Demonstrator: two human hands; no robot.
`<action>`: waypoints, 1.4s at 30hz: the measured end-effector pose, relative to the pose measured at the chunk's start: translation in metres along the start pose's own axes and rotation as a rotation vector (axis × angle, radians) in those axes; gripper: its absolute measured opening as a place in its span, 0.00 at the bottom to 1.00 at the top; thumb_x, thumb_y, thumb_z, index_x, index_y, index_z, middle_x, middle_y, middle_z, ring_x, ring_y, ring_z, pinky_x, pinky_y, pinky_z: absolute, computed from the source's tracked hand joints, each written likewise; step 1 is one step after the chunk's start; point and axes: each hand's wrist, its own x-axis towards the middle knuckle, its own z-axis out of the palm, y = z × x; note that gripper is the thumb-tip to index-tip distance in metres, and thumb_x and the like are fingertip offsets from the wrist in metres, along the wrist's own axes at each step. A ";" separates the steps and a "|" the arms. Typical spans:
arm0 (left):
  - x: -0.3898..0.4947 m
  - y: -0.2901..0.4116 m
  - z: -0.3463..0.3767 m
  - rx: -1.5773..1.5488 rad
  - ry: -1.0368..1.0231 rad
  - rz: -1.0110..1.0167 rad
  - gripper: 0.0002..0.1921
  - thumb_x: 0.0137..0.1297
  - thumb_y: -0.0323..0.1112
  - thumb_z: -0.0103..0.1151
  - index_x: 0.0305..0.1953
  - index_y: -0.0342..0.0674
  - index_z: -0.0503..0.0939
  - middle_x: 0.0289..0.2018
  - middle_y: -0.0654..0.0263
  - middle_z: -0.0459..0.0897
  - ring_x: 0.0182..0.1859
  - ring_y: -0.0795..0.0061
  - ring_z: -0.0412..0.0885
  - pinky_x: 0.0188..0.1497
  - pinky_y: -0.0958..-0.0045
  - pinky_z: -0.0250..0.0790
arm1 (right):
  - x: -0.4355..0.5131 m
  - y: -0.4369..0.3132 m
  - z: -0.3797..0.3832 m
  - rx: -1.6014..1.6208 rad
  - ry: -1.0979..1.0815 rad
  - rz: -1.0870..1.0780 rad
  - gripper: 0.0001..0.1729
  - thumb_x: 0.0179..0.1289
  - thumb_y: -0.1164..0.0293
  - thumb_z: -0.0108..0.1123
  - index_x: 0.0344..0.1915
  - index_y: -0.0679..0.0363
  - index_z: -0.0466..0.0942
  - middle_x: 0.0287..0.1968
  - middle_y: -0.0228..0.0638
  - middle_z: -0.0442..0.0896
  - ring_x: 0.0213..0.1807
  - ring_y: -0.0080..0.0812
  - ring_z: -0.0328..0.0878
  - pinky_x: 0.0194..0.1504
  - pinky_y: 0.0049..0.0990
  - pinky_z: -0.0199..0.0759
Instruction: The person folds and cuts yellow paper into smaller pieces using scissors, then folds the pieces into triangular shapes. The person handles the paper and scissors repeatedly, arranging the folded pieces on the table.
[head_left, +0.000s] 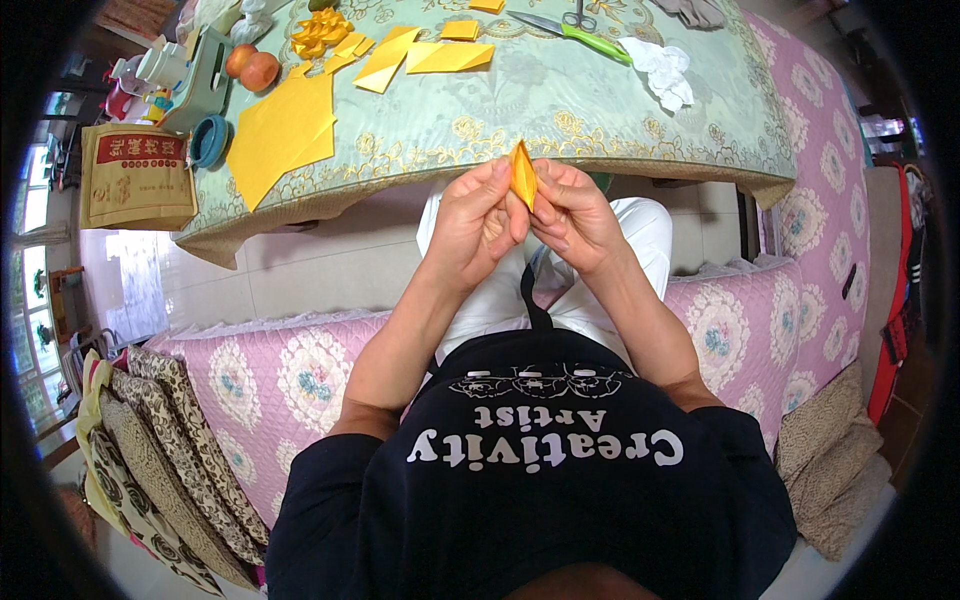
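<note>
Between my two hands is a small folded piece of yellow paper (523, 178), pointed at its top and bottom. My left hand (480, 214) pinches its left side with thumb and fingers. On the other side, my right hand (574, 210) grips the right edge. Both hands are above my lap, just off the table's front edge. A large yellow paper sheet (285, 139) lies on the left of the table. Farther back are creased yellow strips (450, 58), a small square stack (459, 30) and a cluster of folded yellow pieces (321, 34).
On the cloth-covered table (480, 105) lie a green-handled knife (592, 41), scissors (579, 19) and crumpled white tissue (664, 71). Two round fruits (255, 67), a blue round container (208, 141) and a brown paper bag (139, 180) stand at the left. A pink quilted sofa (322, 367) surrounds me.
</note>
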 end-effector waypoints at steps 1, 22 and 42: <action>0.000 0.000 -0.001 -0.046 -0.003 0.011 0.13 0.70 0.37 0.40 0.33 0.35 0.69 0.14 0.60 0.74 0.08 0.82 0.59 0.10 0.84 0.50 | 0.000 -0.001 0.001 -0.026 0.018 0.001 0.10 0.66 0.70 0.47 0.32 0.66 0.68 0.18 0.32 0.72 0.13 0.19 0.63 0.12 0.16 0.58; 0.000 0.006 -0.008 0.024 0.019 -0.004 0.09 0.68 0.34 0.45 0.32 0.36 0.70 0.09 0.66 0.68 0.08 0.86 0.53 0.11 0.84 0.45 | 0.000 -0.002 0.001 0.136 -0.013 0.039 0.09 0.67 0.72 0.43 0.34 0.67 0.67 0.11 0.28 0.65 0.08 0.16 0.55 0.08 0.15 0.52; -0.002 0.006 -0.001 0.076 -0.017 -0.024 0.08 0.66 0.33 0.48 0.32 0.36 0.72 0.09 0.69 0.66 0.09 0.88 0.53 0.13 0.84 0.44 | 0.000 -0.008 -0.010 -0.020 -0.139 0.067 0.10 0.64 0.71 0.48 0.31 0.68 0.68 0.09 0.32 0.65 0.05 0.18 0.54 0.07 0.17 0.47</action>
